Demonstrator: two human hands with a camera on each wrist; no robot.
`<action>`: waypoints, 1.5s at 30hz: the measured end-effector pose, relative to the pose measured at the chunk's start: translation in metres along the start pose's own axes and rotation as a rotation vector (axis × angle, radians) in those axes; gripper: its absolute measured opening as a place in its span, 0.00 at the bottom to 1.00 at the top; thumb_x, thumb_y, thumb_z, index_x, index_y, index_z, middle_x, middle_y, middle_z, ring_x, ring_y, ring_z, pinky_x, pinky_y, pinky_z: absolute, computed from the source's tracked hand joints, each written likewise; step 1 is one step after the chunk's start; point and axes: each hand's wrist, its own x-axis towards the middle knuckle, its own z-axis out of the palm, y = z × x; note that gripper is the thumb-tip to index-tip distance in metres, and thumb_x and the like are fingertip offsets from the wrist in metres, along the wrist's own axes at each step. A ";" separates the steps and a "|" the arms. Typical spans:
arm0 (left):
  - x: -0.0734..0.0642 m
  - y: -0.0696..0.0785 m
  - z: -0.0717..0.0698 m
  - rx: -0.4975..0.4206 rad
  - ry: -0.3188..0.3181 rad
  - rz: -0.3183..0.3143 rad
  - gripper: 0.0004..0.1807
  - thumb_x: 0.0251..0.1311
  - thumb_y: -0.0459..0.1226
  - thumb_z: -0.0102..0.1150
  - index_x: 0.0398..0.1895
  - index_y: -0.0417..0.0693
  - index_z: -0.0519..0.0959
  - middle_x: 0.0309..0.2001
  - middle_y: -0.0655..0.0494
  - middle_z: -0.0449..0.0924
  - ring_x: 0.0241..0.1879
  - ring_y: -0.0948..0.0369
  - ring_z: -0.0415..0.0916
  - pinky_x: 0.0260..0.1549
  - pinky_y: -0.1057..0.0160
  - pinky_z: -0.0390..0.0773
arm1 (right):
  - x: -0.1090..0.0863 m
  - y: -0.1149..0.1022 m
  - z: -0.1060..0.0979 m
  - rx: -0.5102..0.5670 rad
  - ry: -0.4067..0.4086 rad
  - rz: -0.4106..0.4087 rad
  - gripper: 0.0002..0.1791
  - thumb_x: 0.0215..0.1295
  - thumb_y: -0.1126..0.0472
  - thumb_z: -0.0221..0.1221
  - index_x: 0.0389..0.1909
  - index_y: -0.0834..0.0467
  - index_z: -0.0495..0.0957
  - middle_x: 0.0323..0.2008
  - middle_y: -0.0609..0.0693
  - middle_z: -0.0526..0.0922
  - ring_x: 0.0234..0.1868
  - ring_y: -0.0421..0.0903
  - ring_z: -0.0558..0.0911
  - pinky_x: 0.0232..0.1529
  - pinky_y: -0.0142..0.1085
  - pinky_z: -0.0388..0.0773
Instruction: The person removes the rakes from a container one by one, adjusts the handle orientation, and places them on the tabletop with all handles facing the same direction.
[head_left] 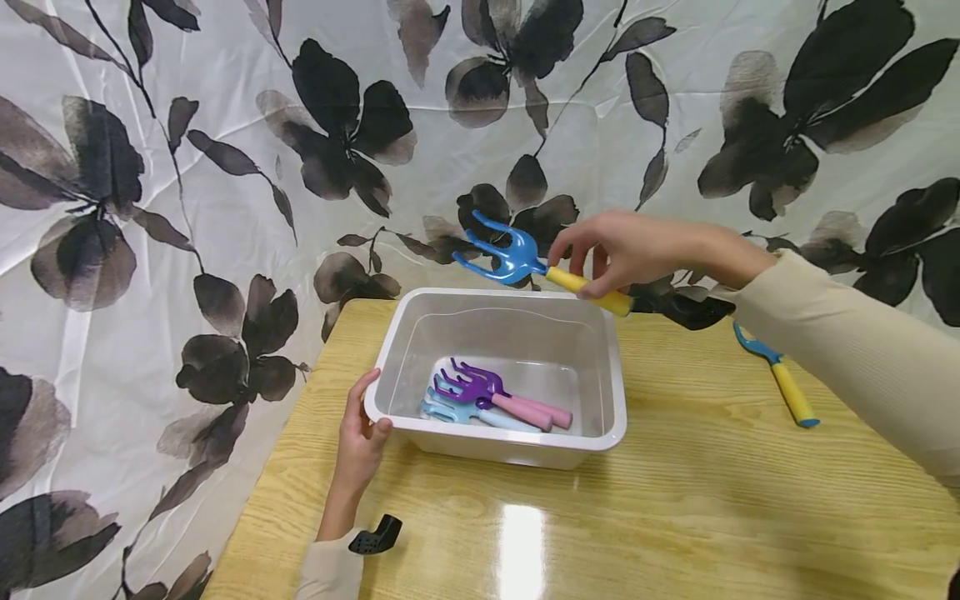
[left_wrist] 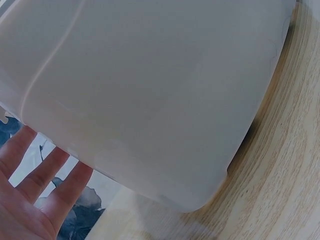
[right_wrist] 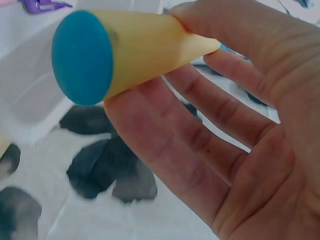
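Above the back right rim of a pale plastic bin [head_left: 498,452], my right hand [head_left: 637,246] pinches the yellow handle of a blue-headed hand rake [head_left: 516,257] between thumb and fingers. Its curved tines point left, and its blue end cap shows close up in the right wrist view. My left hand [head_left: 363,442] holds the bin's front left corner, thumb at the front and fingers along the left side; several fingers [left_wrist: 67,192] touch the outer wall in the left wrist view. In the bin lie purple hand rakes [head_left: 480,387] with pink handles, overlapping a light blue hand rake [head_left: 450,410].
A yellow-handled tool [head_left: 793,392] with a blue head lies on the wooden table [head_left: 675,500] at the right, its head partly hidden by my right sleeve. A floral cloth [head_left: 225,125] hangs behind the table and along its left side.
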 end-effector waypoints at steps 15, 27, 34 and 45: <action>-0.006 0.000 -0.002 0.035 0.016 -0.015 0.42 0.69 0.55 0.62 0.77 0.46 0.60 0.70 0.48 0.62 0.57 0.52 0.69 0.51 0.70 0.79 | -0.086 0.086 0.006 0.063 0.276 0.315 0.28 0.63 0.68 0.70 0.63 0.59 0.74 0.47 0.59 0.85 0.38 0.53 0.87 0.27 0.40 0.85; -0.007 -0.001 0.000 0.039 0.005 -0.028 0.41 0.70 0.53 0.62 0.77 0.45 0.59 0.70 0.49 0.61 0.58 0.51 0.68 0.51 0.69 0.79 | -0.144 0.169 0.072 0.196 0.359 0.508 0.33 0.66 0.59 0.70 0.68 0.62 0.68 0.50 0.69 0.81 0.33 0.53 0.87 0.27 0.43 0.85; -0.007 -0.002 0.000 0.049 0.010 -0.014 0.40 0.70 0.54 0.61 0.77 0.45 0.59 0.71 0.49 0.61 0.58 0.52 0.68 0.51 0.69 0.78 | -0.164 0.197 0.104 0.243 0.387 0.551 0.35 0.67 0.54 0.70 0.67 0.66 0.67 0.48 0.68 0.81 0.27 0.51 0.86 0.26 0.43 0.85; -0.004 -0.004 0.002 0.026 0.002 0.012 0.40 0.70 0.52 0.62 0.77 0.45 0.59 0.71 0.45 0.62 0.58 0.49 0.68 0.52 0.67 0.79 | -0.180 0.228 0.146 0.405 0.402 0.615 0.34 0.67 0.62 0.68 0.66 0.71 0.64 0.43 0.65 0.81 0.30 0.49 0.85 0.31 0.50 0.86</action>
